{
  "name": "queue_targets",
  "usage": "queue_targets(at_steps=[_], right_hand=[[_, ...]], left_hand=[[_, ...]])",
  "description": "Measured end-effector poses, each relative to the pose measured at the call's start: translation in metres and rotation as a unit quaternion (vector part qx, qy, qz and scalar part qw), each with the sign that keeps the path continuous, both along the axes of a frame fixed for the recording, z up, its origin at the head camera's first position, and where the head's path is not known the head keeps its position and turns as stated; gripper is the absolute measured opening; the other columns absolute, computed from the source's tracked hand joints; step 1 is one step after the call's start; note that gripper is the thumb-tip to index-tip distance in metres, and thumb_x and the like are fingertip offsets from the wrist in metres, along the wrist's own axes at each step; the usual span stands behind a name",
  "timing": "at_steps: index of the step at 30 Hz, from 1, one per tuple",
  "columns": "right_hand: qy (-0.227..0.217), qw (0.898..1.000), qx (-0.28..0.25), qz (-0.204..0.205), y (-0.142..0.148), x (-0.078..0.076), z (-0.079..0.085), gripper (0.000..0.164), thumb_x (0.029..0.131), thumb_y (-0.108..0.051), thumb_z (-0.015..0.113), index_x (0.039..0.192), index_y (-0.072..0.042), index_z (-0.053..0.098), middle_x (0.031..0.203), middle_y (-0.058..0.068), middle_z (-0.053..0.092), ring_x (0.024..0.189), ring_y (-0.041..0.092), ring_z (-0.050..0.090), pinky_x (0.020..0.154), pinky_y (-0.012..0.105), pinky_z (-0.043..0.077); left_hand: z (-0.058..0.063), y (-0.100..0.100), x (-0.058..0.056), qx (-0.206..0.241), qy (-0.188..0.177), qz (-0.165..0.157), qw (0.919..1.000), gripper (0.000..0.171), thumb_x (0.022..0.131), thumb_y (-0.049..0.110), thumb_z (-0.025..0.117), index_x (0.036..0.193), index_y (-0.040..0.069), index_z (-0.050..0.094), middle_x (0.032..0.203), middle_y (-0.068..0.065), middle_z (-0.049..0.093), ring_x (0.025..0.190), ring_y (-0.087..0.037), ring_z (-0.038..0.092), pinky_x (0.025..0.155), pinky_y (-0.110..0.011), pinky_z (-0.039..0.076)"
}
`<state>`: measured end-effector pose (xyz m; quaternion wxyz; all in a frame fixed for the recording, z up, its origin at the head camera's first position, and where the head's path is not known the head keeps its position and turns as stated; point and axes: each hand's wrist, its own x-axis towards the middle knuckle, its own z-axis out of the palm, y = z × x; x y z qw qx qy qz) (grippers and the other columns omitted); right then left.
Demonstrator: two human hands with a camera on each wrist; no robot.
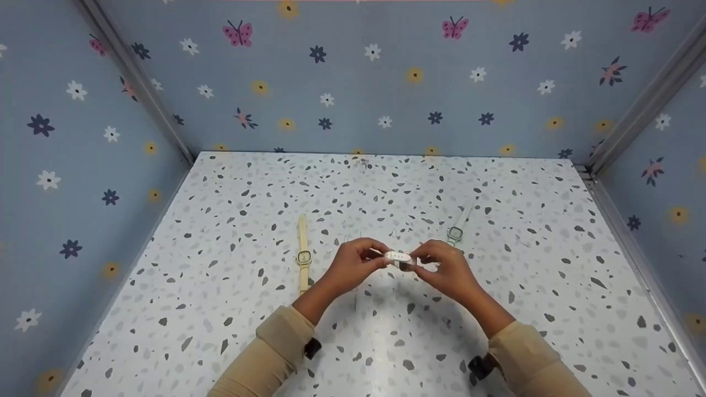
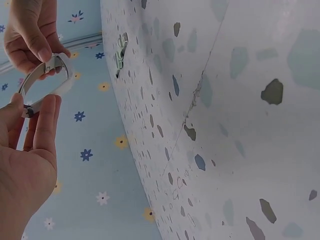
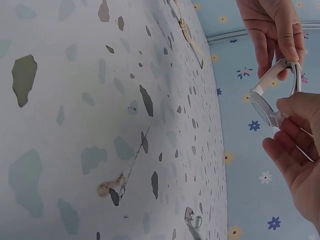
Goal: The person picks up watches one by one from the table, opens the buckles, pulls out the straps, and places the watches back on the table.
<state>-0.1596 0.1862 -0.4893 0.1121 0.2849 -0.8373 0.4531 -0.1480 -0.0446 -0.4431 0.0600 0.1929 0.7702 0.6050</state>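
Observation:
A white wristwatch (image 1: pixel 398 257) is held above the table between both hands, its strap bent round into a loop. My left hand (image 1: pixel 357 266) pinches one side of that loop between thumb and fingers. On the opposite side, my right hand (image 1: pixel 445 269) pinches the watch near its case, which shows best in the right wrist view as a pale squarish watch (image 3: pixel 264 106). Fingertips hide parts of the strap. A cream wristwatch (image 1: pixel 304 257) lies stretched out left of my left hand. Just beyond my right hand lies a mint green wristwatch (image 1: pixel 455 234), partly covered by it.
The white speckled table (image 1: pixel 220 248) has a thin crack line on its surface, seen in the wrist views. Blue flowered panels (image 1: pixel 353 77) enclose it at the back and both sides, with metal corner posts (image 1: pixel 138 82) between them.

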Motion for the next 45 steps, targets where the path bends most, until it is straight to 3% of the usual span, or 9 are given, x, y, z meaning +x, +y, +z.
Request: queue_targets(at_steps=[8,16,26,30,34,36,40,43,45], right_hand=[[-0.008,1.0,-0.001,0.002,0.003,-0.001,-0.003,0.018,0.079,0.002,0.079,0.093,-0.008,0.073,0.092,0.001,0.066,0.085,0.031,0.066,0.072,0.03,0.059],[-0.023,1.0,0.013,-0.008,0.004,0.0,-0.003,0.022,0.077,0.006,0.078,0.094,-0.007,0.072,0.096,0.002,0.064,0.089,0.025,0.067,0.074,0.029,0.059],[-0.05,0.997,-0.05,0.03,-0.003,0.004,-0.002,0.03,0.081,0.007,0.075,0.108,-0.004,0.07,0.108,0.01,0.067,0.099,0.029,0.065,0.075,0.032,0.059],[-0.049,0.997,-0.052,0.028,-0.008,0.007,0.006,0.03,0.08,0.012,0.073,0.107,-0.001,0.07,0.107,0.014,0.067,0.096,0.033,0.065,0.071,0.036,0.06],[-0.051,0.997,-0.045,0.025,-0.013,0.015,0.026,0.028,0.081,0.015,0.071,0.106,0.005,0.068,0.105,0.02,0.066,0.092,0.035,0.065,0.069,0.038,0.06],[-0.057,0.997,-0.044,0.021,-0.015,0.018,0.034,0.027,0.081,0.014,0.071,0.107,0.006,0.068,0.106,0.02,0.065,0.091,0.035,0.065,0.069,0.037,0.06],[-0.078,0.996,-0.052,0.013,-0.014,0.02,0.038,0.027,0.082,0.012,0.071,0.108,0.006,0.067,0.107,0.019,0.065,0.094,0.036,0.064,0.072,0.037,0.06],[-0.095,0.993,-0.068,0.012,-0.011,0.013,0.023,0.026,0.083,0.009,0.072,0.109,0.002,0.069,0.107,0.015,0.066,0.097,0.032,0.065,0.074,0.037,0.059],[-0.101,0.991,-0.08,0.016,-0.008,0.009,0.012,0.026,0.085,0.004,0.073,0.109,-0.003,0.07,0.106,0.01,0.067,0.097,0.028,0.065,0.075,0.035,0.059]], left_hand=[[-0.003,0.001,-0.001,-0.001,-0.016,0.005,0.9999,0.015,0.088,0.0,0.07,0.102,-0.005,0.068,0.103,-0.015,0.068,0.091,-0.03,0.069,0.075,-0.027,0.057],[-0.004,0.0,-0.001,-0.001,-0.015,-0.004,0.9999,0.015,0.088,0.001,0.07,0.102,-0.004,0.069,0.103,-0.015,0.068,0.091,-0.029,0.07,0.074,-0.028,0.057],[-0.006,-0.001,-0.001,0.003,-0.014,-0.005,0.9999,0.015,0.089,0.002,0.07,0.103,-0.005,0.069,0.103,-0.016,0.068,0.092,-0.031,0.069,0.074,-0.028,0.057],[-0.005,-0.002,-0.001,0.011,-0.009,-0.012,0.9998,0.015,0.089,0.002,0.069,0.103,-0.005,0.069,0.103,-0.017,0.069,0.092,-0.03,0.07,0.075,-0.028,0.058],[-0.005,-0.002,-0.002,0.015,-0.012,-0.014,0.9997,0.015,0.089,0.001,0.069,0.103,-0.005,0.069,0.103,-0.017,0.069,0.091,-0.028,0.07,0.075,-0.028,0.058],[-0.007,-0.001,-0.003,0.013,-0.017,-0.013,0.9997,0.015,0.089,0.001,0.069,0.103,-0.005,0.069,0.103,-0.016,0.069,0.09,-0.027,0.07,0.076,-0.029,0.058],[-0.024,-0.002,-0.012,0.016,-0.026,-0.006,0.9995,0.015,0.089,0.007,0.071,0.103,0.001,0.07,0.103,-0.012,0.069,0.088,-0.022,0.07,0.077,-0.03,0.058],[-0.037,-0.002,-0.018,0.022,-0.027,-0.006,0.9994,0.015,0.088,0.013,0.074,0.102,0.006,0.072,0.101,-0.006,0.07,0.086,-0.018,0.07,0.077,-0.03,0.058],[-0.038,-0.002,-0.019,0.025,-0.025,-0.009,0.9993,0.016,0.088,0.015,0.074,0.102,0.008,0.072,0.1,-0.003,0.07,0.085,-0.016,0.07,0.076,-0.03,0.058]])
